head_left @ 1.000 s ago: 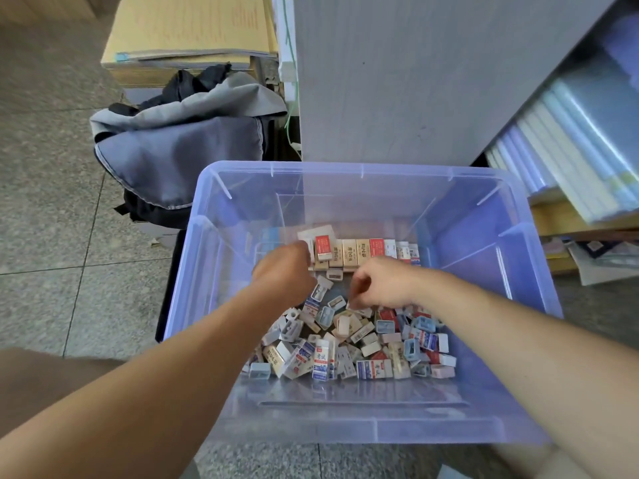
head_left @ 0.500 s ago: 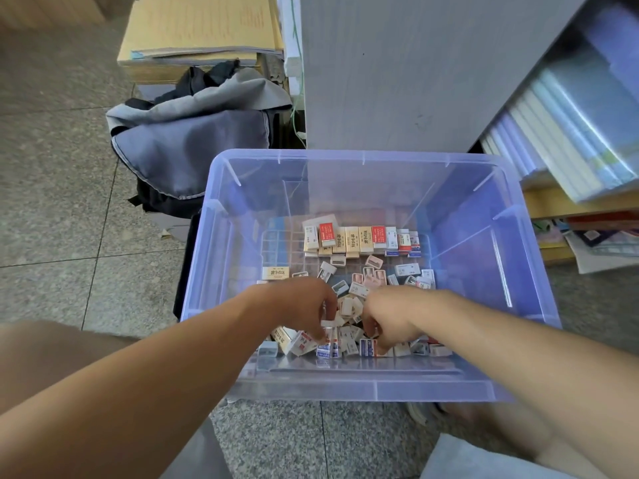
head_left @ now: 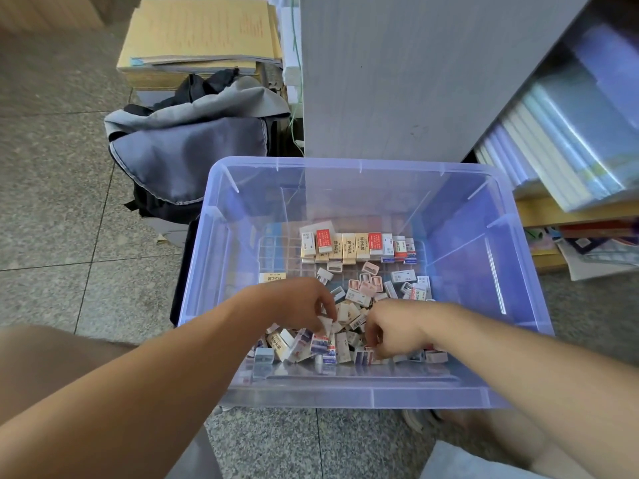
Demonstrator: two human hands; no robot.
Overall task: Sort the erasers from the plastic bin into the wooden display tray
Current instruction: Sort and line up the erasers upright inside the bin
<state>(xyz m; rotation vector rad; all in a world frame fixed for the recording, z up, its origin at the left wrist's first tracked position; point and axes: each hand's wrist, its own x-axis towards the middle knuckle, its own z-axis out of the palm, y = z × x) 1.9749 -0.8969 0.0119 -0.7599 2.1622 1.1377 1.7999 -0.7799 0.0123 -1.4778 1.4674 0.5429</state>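
A translucent blue plastic bin [head_left: 349,167] stands on the floor. At its far side a row of erasers [head_left: 356,245] stands upright over a clear gridded insert [head_left: 276,250]. A loose pile of erasers [head_left: 352,316] in paper sleeves covers the near half. My left hand [head_left: 297,304] is down in the pile's left part, its thumb and fingers pinching a white eraser [head_left: 325,322]. My right hand [head_left: 397,328] is at the pile's near right, fingers curled down round a small eraser [head_left: 373,352]. No wooden tray shows.
A grey and black bag [head_left: 186,150] lies left of the bin, behind it a stack of yellow paper pads [head_left: 200,32]. A grey cabinet side [head_left: 397,70] rises behind the bin. Shelves with stacked folders [head_left: 567,133] stand at right. My knee [head_left: 45,361] is at lower left.
A second ago both hands were at the far row of erasers. They have pulled back to the near pile and now dig into it with fingers curled.
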